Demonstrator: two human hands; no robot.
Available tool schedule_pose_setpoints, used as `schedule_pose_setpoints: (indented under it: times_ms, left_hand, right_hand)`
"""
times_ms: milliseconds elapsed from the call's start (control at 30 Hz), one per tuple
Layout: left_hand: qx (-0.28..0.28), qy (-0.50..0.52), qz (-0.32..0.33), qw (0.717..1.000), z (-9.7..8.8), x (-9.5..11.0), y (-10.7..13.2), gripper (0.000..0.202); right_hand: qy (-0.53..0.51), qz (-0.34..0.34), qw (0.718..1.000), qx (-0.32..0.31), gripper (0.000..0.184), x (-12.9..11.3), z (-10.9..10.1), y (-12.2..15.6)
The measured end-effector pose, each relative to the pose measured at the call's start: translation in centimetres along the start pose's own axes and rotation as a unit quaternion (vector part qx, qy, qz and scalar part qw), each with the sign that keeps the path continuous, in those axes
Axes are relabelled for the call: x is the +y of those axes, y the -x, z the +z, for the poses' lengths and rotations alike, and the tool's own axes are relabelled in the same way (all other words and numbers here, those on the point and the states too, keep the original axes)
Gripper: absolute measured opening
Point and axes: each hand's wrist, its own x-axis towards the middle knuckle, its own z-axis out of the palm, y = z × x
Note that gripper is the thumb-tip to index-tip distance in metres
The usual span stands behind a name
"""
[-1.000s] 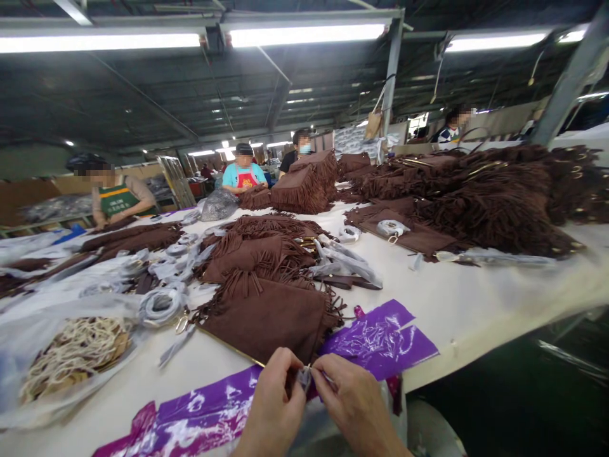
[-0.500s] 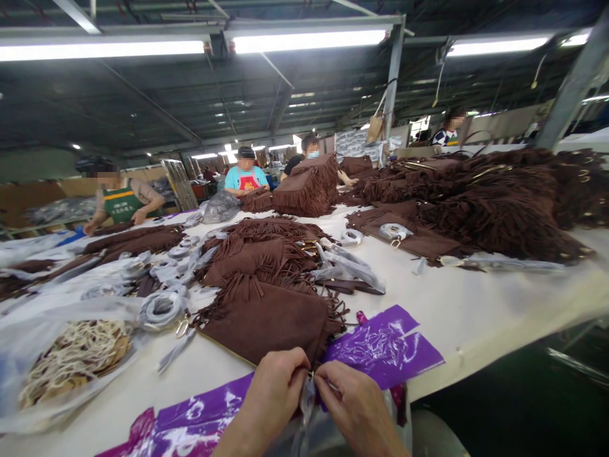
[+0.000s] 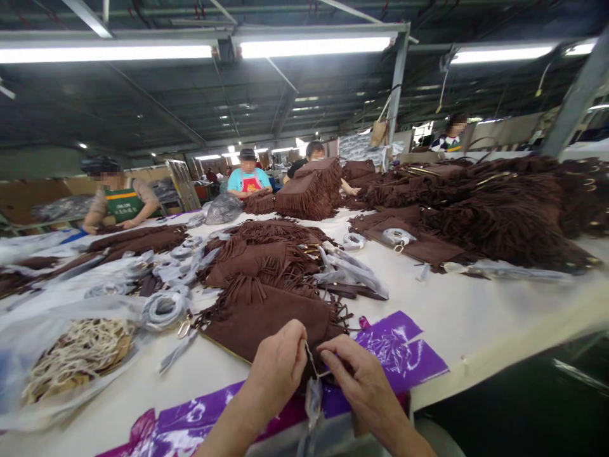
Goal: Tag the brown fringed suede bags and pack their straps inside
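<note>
Low in the middle of the view, my left hand [image 3: 278,368] and my right hand [image 3: 359,377] meet in a pinch. Between the fingertips runs a thin string [image 3: 311,360], and a small clear plastic piece [image 3: 313,398] hangs from it below the hands. Both hands are closed on the string. They hover over the near edge of a brown fringed suede bag [image 3: 266,317] lying flat on the white table [image 3: 457,304]. A purple plastic sheet [image 3: 394,346] lies under and beside the hands.
More brown fringed bags are piled mid-table [image 3: 266,251] and heaped at the right [image 3: 499,203]. A clear bag of cream cords [image 3: 71,355] lies at the left, with wrapped coils [image 3: 164,308] near it. Several other people work along the far side. The table edge drops off at the right.
Both hands have risen and drawn slightly apart, stretching the string between them. The plastic piece, held between the fingertips before, now dangles below. The camera tilted a little.
</note>
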Motion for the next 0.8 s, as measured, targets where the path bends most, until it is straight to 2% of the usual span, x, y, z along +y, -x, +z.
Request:
schedule_pose_setpoints:
  times_ms: [133,267,333,433,600,800]
  left_hand:
    - [0.008,0.075,0.020,0.997,-0.3,0.6,-1.0,0.014]
    - [0.024,0.189,-0.044,0.981,0.4,0.5,-0.7,0.018]
    - [0.009,0.221,-0.071,0.973,0.9,0.3,-0.1,0.020]
    - [-0.014,0.233,-0.088,0.968,1.8,0.3,0.5,0.018]
    - [0.020,0.223,-0.125,0.967,2.8,0.7,0.3,0.022]
    - [0.022,0.217,-0.125,0.968,2.7,1.1,0.1,0.021]
  right_hand:
    - [-0.026,0.005,0.999,-0.041,0.014,-0.5,0.2,-1.1]
    - [-0.088,0.079,0.993,-0.018,0.018,0.2,0.6,-0.9]
    - [-0.123,0.116,0.986,-0.007,0.022,0.6,0.8,-0.7]
    - [-0.140,0.133,0.981,0.003,0.024,1.0,0.9,-0.5]
    - [-0.126,0.133,0.983,0.009,0.025,1.2,0.9,-0.4]
    - [-0.051,0.099,0.993,0.030,0.025,1.5,1.1,0.0]
